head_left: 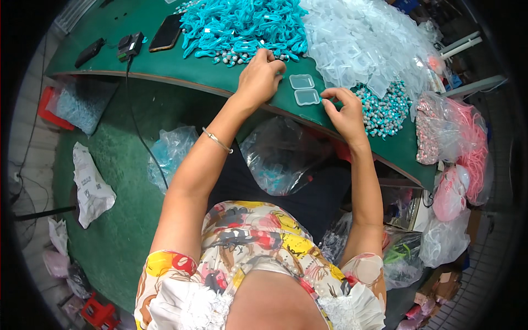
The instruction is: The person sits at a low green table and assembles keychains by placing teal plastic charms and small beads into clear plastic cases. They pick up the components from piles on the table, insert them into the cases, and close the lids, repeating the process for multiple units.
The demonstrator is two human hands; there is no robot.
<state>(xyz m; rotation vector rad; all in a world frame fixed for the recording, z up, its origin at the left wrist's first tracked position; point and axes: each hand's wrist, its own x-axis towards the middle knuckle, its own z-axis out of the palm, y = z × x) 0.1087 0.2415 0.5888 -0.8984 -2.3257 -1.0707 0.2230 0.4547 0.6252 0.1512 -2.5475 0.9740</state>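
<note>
An open clear plastic case lies on the green table between my hands, its two halves spread flat. My left hand is closed, fingertips at the near edge of a heap of teal cords with small greyish ends; what it grips is hidden. My right hand pinches at the right edge of the case, where a bit of teal shows at the fingertips. Beside that hand sits a pile of small teal-and-grey pieces. A large heap of clear plastic cases rises behind it.
A phone, a small black device with a hanging cable and another black object rest at the table's left. Bags of pink cords crowd the right edge. Below the table's curved front edge are clear plastic bags.
</note>
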